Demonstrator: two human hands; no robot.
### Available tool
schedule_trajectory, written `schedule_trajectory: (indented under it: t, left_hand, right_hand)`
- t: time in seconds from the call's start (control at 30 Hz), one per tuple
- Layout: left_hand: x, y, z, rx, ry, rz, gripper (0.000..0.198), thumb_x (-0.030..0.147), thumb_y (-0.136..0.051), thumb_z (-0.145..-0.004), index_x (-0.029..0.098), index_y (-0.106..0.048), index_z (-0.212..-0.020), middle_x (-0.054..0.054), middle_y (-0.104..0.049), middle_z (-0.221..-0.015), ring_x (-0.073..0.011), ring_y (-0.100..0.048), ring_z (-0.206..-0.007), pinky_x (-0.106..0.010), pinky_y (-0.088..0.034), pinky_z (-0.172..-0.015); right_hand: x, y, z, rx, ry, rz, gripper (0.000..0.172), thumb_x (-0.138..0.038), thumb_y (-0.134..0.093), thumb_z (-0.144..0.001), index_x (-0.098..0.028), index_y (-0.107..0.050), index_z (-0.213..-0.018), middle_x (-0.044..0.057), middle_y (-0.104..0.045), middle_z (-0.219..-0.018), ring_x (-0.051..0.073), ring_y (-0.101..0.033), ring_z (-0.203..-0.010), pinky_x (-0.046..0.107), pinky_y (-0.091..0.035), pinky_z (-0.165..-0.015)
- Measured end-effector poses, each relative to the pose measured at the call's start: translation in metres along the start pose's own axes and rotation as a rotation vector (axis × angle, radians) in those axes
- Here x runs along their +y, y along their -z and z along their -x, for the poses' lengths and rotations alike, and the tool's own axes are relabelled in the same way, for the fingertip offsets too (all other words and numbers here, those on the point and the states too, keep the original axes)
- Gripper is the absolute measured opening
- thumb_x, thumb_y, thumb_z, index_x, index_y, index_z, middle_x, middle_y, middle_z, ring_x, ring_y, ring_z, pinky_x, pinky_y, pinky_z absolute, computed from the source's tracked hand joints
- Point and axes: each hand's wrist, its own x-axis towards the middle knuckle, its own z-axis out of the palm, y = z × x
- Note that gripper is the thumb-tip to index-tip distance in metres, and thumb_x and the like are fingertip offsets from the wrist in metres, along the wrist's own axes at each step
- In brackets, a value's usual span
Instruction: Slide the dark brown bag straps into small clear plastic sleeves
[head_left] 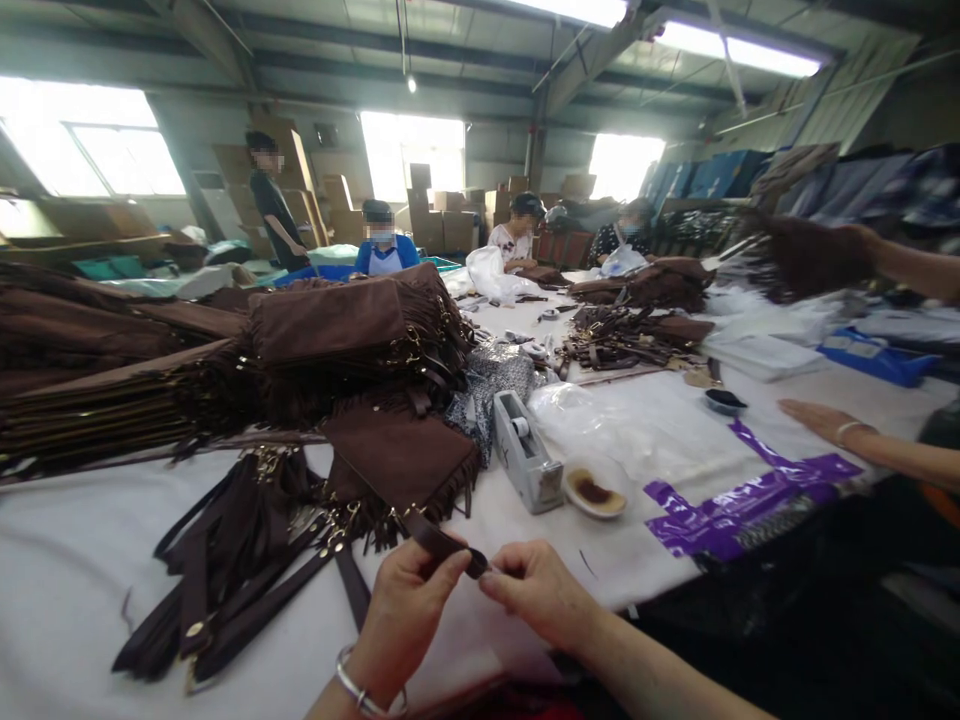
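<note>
Between my hands is a dark brown strap (439, 541), bent into a loop near the table's front edge. My left hand (409, 598) pinches it between thumb and fingers. At the loop's right end, my right hand (541, 592) is closed with thumb and forefinger on the strap; whether a smaller part is in that pinch I cannot make out. Just beyond lies a brown fringed bag (401, 455) with gold clasps, and the strap seems to run up to it. Left of my hands, a heap of brown straps (217, 565) with gold hardware spreads over the white cloth.
Stacked brown fringed bags (330, 325) rise at the left. A grey tape dispenser (525, 455), a dish with brown liquid (595, 488) and purple tape (739, 505) lie to the right. A co-worker's hand (821, 420) rests on the table; other people sit and stand farther back.
</note>
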Motion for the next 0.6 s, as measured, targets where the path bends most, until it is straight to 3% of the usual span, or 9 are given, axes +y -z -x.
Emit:
schedule_trajectory:
  t: [0.27, 0.6]
  left_hand:
    - [-0.009, 0.001, -0.001, -0.02, -0.102, -0.064, 0.018, 0.038, -0.068, -0.076, 0.022, -0.071, -0.083, -0.001, -0.07, -0.08, -0.0174, -0.064, -0.077, -0.027, -0.05, -0.073]
    - [0.003, -0.002, -0.001, -0.073, -0.026, 0.013, 0.013, 0.033, -0.07, -0.074, 0.021, -0.072, -0.078, -0.003, -0.071, -0.078, -0.0191, -0.064, -0.076, -0.026, -0.05, -0.072]
  right_hand:
    - [0.002, 0.002, 0.003, -0.016, -0.03, -0.017, 0.026, -0.034, -0.065, -0.071, -0.011, -0.061, -0.059, -0.003, -0.047, -0.048, 0.008, -0.04, -0.047, 0.021, -0.028, -0.046]
    - [0.004, 0.001, 0.005, -0.1, -0.047, -0.083, 0.028, -0.036, -0.066, -0.071, -0.012, -0.062, -0.057, -0.003, -0.048, -0.047, 0.007, -0.04, -0.047, 0.021, -0.028, -0.047]
